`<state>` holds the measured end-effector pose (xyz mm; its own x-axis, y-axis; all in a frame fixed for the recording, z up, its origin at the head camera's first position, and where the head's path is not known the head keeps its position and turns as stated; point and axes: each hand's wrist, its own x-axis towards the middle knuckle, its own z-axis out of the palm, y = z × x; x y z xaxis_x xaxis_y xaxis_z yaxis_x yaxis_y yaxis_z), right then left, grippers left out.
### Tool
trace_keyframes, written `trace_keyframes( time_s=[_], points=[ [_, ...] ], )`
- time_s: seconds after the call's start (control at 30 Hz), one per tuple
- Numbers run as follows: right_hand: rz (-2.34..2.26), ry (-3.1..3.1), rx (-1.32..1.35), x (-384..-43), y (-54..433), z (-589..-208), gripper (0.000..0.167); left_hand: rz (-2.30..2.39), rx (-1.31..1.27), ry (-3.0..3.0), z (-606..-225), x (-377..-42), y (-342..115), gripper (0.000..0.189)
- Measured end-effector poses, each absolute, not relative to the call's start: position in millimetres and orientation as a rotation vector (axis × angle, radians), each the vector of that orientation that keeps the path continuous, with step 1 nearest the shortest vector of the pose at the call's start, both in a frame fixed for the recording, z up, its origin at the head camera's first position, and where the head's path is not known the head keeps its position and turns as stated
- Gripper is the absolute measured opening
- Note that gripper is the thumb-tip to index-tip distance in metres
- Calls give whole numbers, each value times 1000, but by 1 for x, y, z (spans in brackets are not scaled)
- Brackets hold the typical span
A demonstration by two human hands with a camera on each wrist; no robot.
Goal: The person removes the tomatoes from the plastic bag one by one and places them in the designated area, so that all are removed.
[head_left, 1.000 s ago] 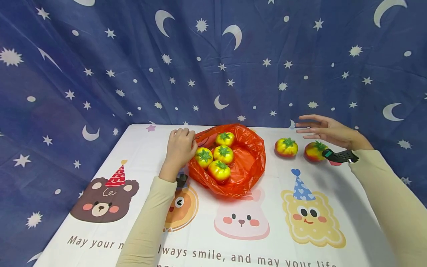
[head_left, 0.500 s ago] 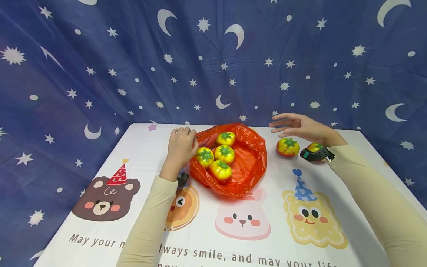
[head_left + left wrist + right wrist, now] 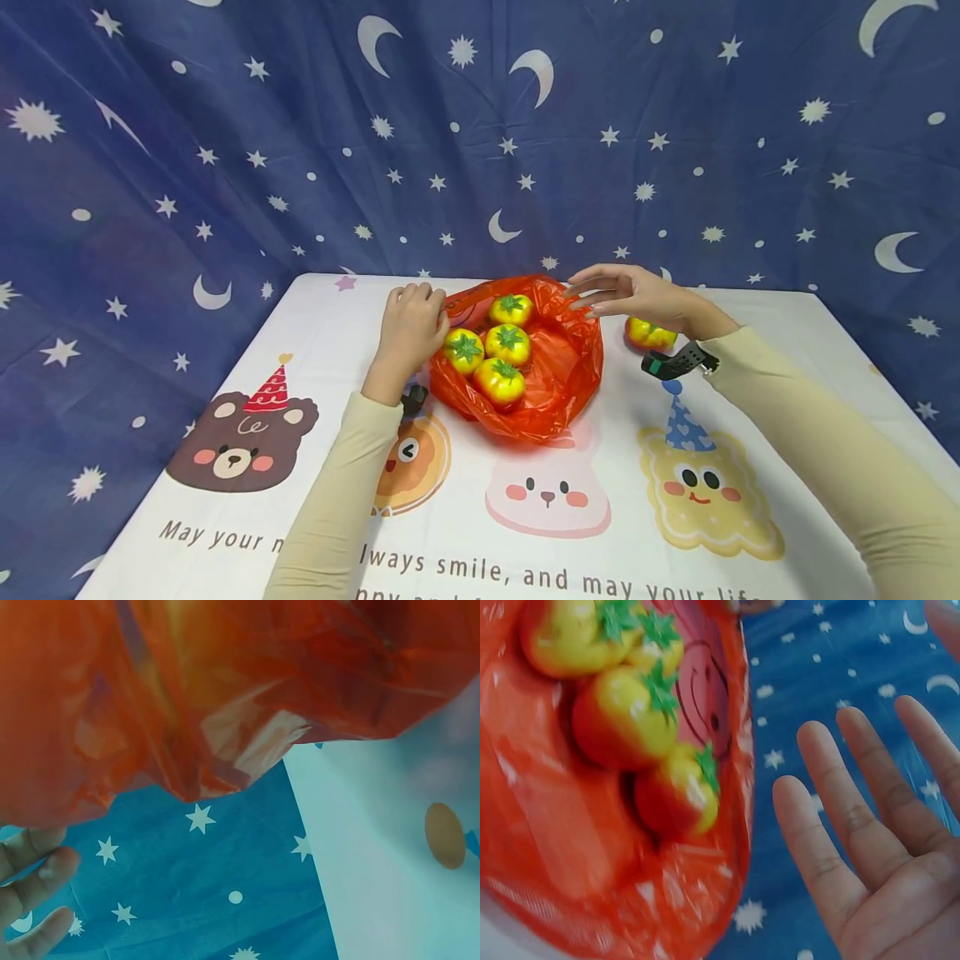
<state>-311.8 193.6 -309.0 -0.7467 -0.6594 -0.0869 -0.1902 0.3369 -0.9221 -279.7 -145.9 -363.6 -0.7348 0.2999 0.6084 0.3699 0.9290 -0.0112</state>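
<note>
A red plastic bag (image 3: 551, 367) stands with its mouth spread wide. Inside, toward its left side, sit several yellow-and-red tomatoes (image 3: 507, 344) with green leafy tops. My left hand (image 3: 411, 329) grips the bag's left rim, its fingertips (image 3: 45, 874) beside the plastic in the left wrist view. My right hand (image 3: 630, 293), holding nothing, hovers with fingers spread and fingertips at the bag's far right rim. Beneath that hand, one tomato (image 3: 649, 333) on the tablecloth is partly covered; the tomato seen farther right before is hidden behind the wrist.
The white tablecloth (image 3: 547, 575) carries printed cartoon faces and lettering. Behind the table hangs a dark blue curtain (image 3: 480, 150) with moons and stars. A black strap (image 3: 678, 361) is around my right wrist.
My right hand has moved left from above the two loose tomatoes to the bag's right rim, staying spread. The left hand has kept its place on the bag.
</note>
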Motion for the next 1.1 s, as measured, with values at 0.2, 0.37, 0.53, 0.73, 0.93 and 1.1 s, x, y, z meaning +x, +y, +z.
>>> trace_keyframes(
  time_s=[0.2, 0.37, 0.53, 0.73, 0.93, 1.1],
  points=[
    [-1405, 2079, -808, -307, 176, -316, 48, -134, -475, -2470, -361, -280, -146, 10],
    [-1426, 2037, -783, -302, 163, -325, 54, -138, -476, -2471, -361, -282, -146, 10],
    [-1472, 1975, -768, -299, 151, -336, 59, -135, -469, -2485, -362, -282, -146, 11],
    [-1521, 1938, -754, -296, 139, -351, 65, -141, -466, -2486, -362, -282, -146, 11],
    [-1541, 1952, -671, -290, 130, -365, 61, -142, -470, -2480, -363, -283, -147, 10],
    [-1499, 2016, -595, -286, 127, -371, 57, -146, -462, -2492, -362, -280, -147, 10]
  ],
)
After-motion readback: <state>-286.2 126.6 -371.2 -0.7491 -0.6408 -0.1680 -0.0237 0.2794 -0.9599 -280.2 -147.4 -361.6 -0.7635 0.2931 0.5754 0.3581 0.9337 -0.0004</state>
